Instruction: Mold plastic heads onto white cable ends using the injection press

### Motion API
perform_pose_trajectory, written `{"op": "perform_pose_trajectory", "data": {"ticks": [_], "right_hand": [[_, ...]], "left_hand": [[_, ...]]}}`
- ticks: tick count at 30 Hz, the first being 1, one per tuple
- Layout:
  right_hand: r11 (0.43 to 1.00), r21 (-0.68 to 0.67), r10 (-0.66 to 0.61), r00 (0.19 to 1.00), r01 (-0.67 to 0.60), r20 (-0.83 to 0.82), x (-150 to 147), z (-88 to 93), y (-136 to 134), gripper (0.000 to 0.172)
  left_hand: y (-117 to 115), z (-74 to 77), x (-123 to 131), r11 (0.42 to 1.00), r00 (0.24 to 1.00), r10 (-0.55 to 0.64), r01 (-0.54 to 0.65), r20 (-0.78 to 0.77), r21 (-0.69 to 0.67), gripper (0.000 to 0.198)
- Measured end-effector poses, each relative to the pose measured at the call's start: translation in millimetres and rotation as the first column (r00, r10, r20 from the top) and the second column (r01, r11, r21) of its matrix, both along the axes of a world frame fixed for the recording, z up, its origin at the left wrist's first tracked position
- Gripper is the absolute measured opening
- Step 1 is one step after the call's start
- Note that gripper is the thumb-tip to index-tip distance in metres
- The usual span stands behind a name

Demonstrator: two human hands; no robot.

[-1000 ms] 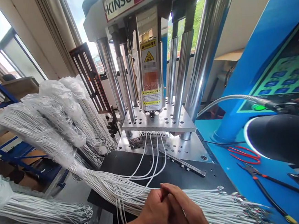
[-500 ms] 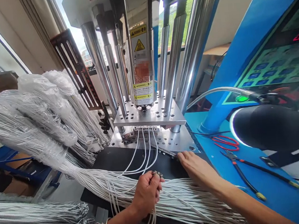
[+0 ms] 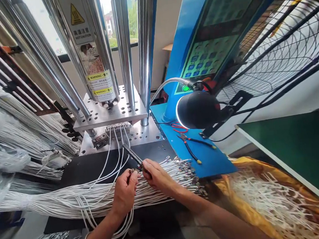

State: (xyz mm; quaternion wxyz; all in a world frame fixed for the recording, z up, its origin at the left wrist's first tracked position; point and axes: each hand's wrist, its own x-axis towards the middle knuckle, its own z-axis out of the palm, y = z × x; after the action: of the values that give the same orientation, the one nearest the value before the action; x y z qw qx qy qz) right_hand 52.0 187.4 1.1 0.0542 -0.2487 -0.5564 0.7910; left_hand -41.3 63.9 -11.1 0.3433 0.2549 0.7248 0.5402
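Note:
My left hand (image 3: 124,192) is closed in a pinch around several white cables, whose small metallic connector ends (image 3: 133,171) poke out at the fingertips. Right beside it, my right hand (image 3: 157,175) grips a slim dark metal bar-like tool (image 3: 132,153) that points up and left; its exact kind I cannot make out. A thick bundle of white cables (image 3: 69,200) lies under both hands. Ahead, a few white cables (image 3: 121,137) run out of a metal mould (image 3: 117,128) beneath the press plate (image 3: 110,119).
Pliers (image 3: 190,146) lie on the blue base (image 3: 212,159) at the right, near a black lamp (image 3: 199,109). Polished press columns (image 3: 122,45) rise behind. A yellow sack (image 3: 235,165) of white scraps sits at lower right, by a green table (image 3: 294,153).
My right hand has lifted the dark tool from beside the press and brought it to my left hand. The view has swung to the right; the left hand keeps hold of the cables.

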Motion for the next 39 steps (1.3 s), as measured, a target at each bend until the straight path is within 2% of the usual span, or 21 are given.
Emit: {"op": "perform_pose_trajectory", "data": {"ticks": [3,7,12,16,19,24,26,30,36,39], "right_hand": [[0.998,0.062,-0.026,1.000,0.026,-0.001,-6.1,-6.1,-1.6,0.032],[0.971,0.234,-0.031,0.999,0.039,-0.038,-6.8,-10.1,4.1,0.036],[0.937,0.347,-0.013,0.997,0.036,-0.070,-6.4,-13.7,4.4,0.034],[0.893,0.450,0.020,0.999,0.005,-0.049,-6.8,-15.8,2.0,0.031],[0.921,0.389,0.042,0.998,-0.025,-0.035,-6.0,-14.4,2.0,0.030],[0.970,0.240,-0.011,0.998,0.024,-0.056,-4.9,-11.6,2.4,0.029],[0.973,0.232,0.002,0.998,0.012,-0.063,-4.6,-12.7,1.9,0.030],[0.947,0.317,0.072,0.995,-0.046,-0.069,-2.9,-17.2,1.0,0.034],[0.904,0.424,0.096,0.993,-0.061,-0.062,-1.8,-19.4,1.6,0.033],[0.841,0.533,0.135,0.990,-0.090,-0.046,-1.7,-16.9,3.3,0.032]], "left_hand": [[-1.1,-0.1,3.6,1.000,0.999,-0.009,0.008,-0.036,-0.028,0.037],[0.7,2.2,7.3,0.999,0.998,-0.015,0.012,-0.066,-0.049,0.036],[3.6,4.3,8.0,0.998,0.999,0.027,-0.025,0.024,-0.062,0.036],[3.6,5.7,7.3,0.999,0.999,0.026,-0.025,0.028,-0.040,0.037],[1.5,9.2,1.9,0.999,0.999,-0.004,0.006,0.052,-0.038,0.037],[-7.4,17.0,-11.1,0.995,0.996,0.083,-0.082,0.016,-0.057,0.036],[-9.6,17.9,-11.6,0.997,1.000,0.018,-0.017,0.013,-0.074,0.036],[-8.1,15.4,-7.1,0.994,0.998,-0.064,0.065,0.024,-0.089,0.038],[-6.9,14.6,-4.3,0.996,0.998,-0.024,0.029,0.057,-0.085,0.037],[-7.2,15.8,-3.3,0.999,0.995,-0.012,0.017,0.097,-0.052,0.035]]}}
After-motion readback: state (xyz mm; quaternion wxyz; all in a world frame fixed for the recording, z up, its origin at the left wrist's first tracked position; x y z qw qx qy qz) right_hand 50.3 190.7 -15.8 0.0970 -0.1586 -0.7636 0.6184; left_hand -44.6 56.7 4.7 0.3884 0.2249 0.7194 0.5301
